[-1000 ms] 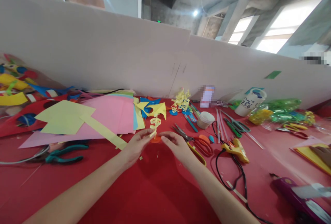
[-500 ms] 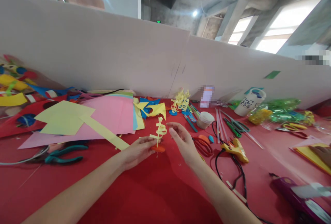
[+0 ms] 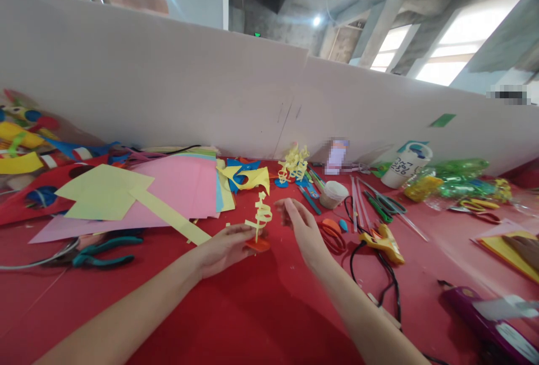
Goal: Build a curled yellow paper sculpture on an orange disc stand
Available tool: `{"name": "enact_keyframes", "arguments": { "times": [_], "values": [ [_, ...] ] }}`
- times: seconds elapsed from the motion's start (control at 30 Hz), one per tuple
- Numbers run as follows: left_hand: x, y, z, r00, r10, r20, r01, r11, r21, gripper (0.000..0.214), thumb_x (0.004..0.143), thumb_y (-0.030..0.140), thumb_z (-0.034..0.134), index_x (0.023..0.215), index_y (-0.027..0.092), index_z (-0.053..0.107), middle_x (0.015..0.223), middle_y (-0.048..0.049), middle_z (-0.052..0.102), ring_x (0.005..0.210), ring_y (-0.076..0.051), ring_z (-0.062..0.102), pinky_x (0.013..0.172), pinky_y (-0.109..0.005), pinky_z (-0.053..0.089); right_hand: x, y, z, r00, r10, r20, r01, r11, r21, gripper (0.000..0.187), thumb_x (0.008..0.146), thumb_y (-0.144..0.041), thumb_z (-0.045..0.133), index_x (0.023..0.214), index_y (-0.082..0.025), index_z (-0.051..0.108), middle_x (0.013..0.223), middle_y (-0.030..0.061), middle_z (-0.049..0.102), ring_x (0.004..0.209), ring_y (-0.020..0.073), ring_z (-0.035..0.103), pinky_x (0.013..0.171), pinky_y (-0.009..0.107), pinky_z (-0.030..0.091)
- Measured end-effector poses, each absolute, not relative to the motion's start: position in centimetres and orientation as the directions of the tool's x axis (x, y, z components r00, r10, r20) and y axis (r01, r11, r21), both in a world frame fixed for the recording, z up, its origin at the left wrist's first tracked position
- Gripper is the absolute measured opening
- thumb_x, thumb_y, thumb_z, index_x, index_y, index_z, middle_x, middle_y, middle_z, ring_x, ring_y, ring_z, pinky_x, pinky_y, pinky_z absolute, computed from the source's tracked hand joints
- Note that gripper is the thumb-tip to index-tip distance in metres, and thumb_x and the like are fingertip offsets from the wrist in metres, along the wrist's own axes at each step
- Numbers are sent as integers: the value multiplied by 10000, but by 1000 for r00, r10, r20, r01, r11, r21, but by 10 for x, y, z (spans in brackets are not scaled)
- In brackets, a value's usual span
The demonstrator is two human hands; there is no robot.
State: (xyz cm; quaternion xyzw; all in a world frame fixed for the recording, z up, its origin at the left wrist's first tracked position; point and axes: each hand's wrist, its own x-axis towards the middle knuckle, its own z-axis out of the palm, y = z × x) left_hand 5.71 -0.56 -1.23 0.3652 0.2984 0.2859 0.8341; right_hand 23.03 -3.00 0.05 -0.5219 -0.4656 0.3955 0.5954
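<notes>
A small pale-yellow paper spiral tree [image 3: 263,216] with a star-shaped top stands upright on a round orange-red base [image 3: 257,245]. My left hand [image 3: 229,247] grips it low down from the left, fingers around the base edge. To the right of the spiral, apart from it, is my right hand [image 3: 301,224], its fingers loosely curled and the thumb raised, with nothing visible in it. Red-handled scissors [image 3: 333,238] lie just beyond my right wrist. Behind, several similar yellow paper spirals [image 3: 295,163] stand on blue bases.
Pink paper sheets [image 3: 181,185] and teal-handled pliers [image 3: 105,252] lie left. Right are a white cup [image 3: 334,194], a yellow glue gun [image 3: 383,243] with black cord, a white bottle [image 3: 406,164] and a purple tool [image 3: 484,314]. Another person's hand [image 3: 524,247] rests at the right edge.
My right hand has drawn slightly right, away from the spiral, and its thumb has risen nearer the index finger. The spiral and its base have turned or tilted a little in my left hand.
</notes>
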Motion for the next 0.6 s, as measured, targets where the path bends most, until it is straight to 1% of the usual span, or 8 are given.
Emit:
{"name": "enact_keyframes", "arguments": {
  "times": [0.07,0.13,0.2,0.27,0.37,0.47,0.6],
  "values": [
    [56,-5,-12,681,682,-265,-294,587,755,107,738,234,669,793,144,691,947,-79,688,961,-199,597,898,-348,430,231,-29,-1,212,975,62,-27,69,-997,323,760,-501,527,801,-203,646,796,23,629,684,148,536,610,260,422],
    [55,-4,-12,684,680,-265,-313,601,735,100,746,227,662,793,145,693,911,-69,691,920,-187,607,893,-351,437,230,-29,-4,93,996,-5,-36,-2,-999,275,723,-463,589,792,-205,650,806,24,647,730,157,564,635,263,429],
    [55,-3,-12,669,687,-284,-324,613,721,92,734,218,675,787,146,695,897,-65,694,909,-185,608,895,-349,438,228,-30,-7,-36,999,-28,-37,-29,-999,232,699,-417,631,792,-205,653,799,22,658,769,163,581,688,277,433],
    [55,-3,-12,645,701,-306,-335,618,711,77,719,209,687,763,146,697,867,-61,697,891,-181,612,897,-347,437,225,-30,-10,-90,996,-9,-51,-13,-999,209,687,-377,654,800,-201,655,793,19,657,785,163,583,738,293,429],
    [56,-3,-11,626,708,-327,-342,626,700,72,699,200,706,731,136,694,813,-57,699,845,-169,620,901,-341,431,220,-31,-14,-72,997,19,-71,14,-997,208,655,-322,692,813,-191,657,793,14,643,769,153,567,753,294,422],
    [56,-2,-12,622,708,-335,-345,632,694,105,674,202,727,734,124,692,795,-56,703,808,-160,627,893,-334,430,216,-33,-16,-37,999,0,-116,-4,-993,227,636,-299,711,824,-182,659,779,6,628,733,136,544,730,275,415],
    [55,0,-15,578,745,-333,-371,604,706,77,642,160,743,681,122,688,725,-31,698,746,-141,629,834,-298,453,210,-32,-16,-24,1000,-8,-154,-12,-988,218,617,-297,724,788,-178,659,716,-8,605,688,127,521,694,259,407]
  ]
}}
